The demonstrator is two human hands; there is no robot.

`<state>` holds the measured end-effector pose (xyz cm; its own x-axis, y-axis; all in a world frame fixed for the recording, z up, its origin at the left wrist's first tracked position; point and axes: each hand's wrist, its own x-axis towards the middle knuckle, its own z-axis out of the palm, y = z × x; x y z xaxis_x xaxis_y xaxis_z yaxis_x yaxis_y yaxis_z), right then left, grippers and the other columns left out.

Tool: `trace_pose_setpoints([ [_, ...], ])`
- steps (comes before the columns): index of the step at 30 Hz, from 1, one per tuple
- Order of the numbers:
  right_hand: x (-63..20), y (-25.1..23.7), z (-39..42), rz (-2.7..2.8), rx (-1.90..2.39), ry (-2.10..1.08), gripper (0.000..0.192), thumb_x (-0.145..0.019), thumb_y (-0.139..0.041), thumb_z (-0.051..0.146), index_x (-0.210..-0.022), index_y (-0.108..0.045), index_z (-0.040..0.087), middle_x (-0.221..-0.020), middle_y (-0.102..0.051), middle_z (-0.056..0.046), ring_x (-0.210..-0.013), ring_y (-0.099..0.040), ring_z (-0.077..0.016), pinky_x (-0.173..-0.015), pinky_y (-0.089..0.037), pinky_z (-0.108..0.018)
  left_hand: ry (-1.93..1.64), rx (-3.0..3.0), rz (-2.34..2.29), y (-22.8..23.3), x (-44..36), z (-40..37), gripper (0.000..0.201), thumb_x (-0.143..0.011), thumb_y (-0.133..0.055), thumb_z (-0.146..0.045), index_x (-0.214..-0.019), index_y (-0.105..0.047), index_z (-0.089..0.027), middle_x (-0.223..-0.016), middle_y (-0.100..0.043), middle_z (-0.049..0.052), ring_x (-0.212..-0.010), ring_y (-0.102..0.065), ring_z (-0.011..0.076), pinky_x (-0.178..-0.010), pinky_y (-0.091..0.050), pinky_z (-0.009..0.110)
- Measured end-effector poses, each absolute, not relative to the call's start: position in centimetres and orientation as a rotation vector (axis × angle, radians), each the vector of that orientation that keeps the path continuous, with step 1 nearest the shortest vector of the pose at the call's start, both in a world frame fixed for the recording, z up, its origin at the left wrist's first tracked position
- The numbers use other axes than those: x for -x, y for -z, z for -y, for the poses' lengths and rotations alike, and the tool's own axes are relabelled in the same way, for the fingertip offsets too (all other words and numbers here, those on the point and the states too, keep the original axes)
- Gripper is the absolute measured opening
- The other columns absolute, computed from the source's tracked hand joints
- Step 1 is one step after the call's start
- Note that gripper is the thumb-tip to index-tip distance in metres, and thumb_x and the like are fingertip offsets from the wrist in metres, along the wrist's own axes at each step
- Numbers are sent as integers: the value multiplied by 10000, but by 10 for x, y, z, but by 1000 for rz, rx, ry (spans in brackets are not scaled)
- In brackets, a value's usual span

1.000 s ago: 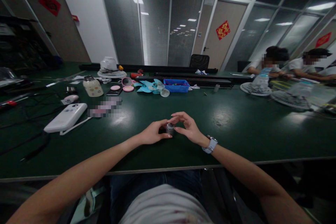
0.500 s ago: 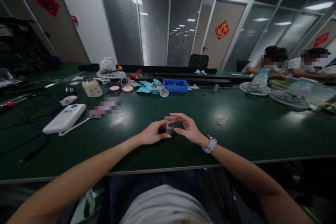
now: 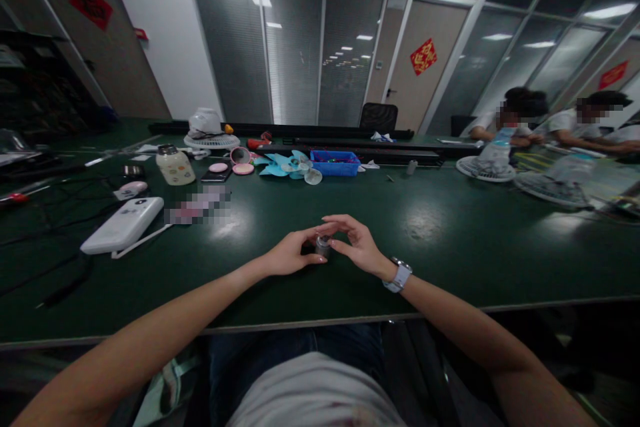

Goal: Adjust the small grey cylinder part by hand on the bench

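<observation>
Barely shifting since before, left hand (image 3: 290, 255) and right hand (image 3: 357, 245) fingers are gripping the small metal cylinder (image 3: 323, 246) on the tabletop (image 3: 450, 233).

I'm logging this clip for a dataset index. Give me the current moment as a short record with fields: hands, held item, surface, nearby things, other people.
left hand: left hand grips the small metal cylinder from the left
right hand: right hand pinches the top of the same cylinder; white wristwatch on that wrist
surface: dark green table
nearby things: white device with a cable to the left; cream jar, teal fan blades and blue tray farther back
other people: two seated at far right beside fan grilles
</observation>
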<state>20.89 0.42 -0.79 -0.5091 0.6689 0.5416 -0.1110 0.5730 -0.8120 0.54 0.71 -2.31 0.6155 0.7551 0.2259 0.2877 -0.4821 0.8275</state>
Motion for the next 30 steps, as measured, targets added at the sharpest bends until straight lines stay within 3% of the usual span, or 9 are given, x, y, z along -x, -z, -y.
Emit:
trace_pose_setpoints([
  [5,-211,10,-8,1820,476,-1002,388,-838,-702,301,-1201,-585,228,-1074,-720,-81,-985,-683,-213,-902,-538,-409,-753,-2048,-792,22,-6,-7,585,-793,-711,-193,-1341,-506,-169,-1225,-655,87,-1065,-636,236,-933,-481,358],
  [13,-212,9,-7,1817,475,-964,380,-836,-705,278,-1196,-591,233,-1109,-708,-82,-946,-683,-208,-915,-528,-431,-769,-2048,-803,25,-5,-8,453,-791,-717,-215,-1216,-577,-140,-1094,-690,86,-966,-655,234,-855,-503,336],
  [25,-210,7,-3,1899,350,-1100,459,-851,-698,277,-1275,-525,244,-1266,-644,-105,-1144,-633,-227,-1034,-459,-456,-776,-2060,-831,24,-6,-9,456,-782,-728,-224,-1204,-581,-134,-1104,-692,100,-960,-658,249,-852,-504,364],
  [30,-210,8,-5,1881,355,-1072,450,-847,-701,271,-1263,-533,238,-1231,-660,-101,-1114,-644,-223,-1008,-479,-448,-769,-2056,-814,26,-6,-9,437,-788,-718,-212,-1196,-582,-132,-1075,-697,90,-965,-659,243,-858,-503,358],
])
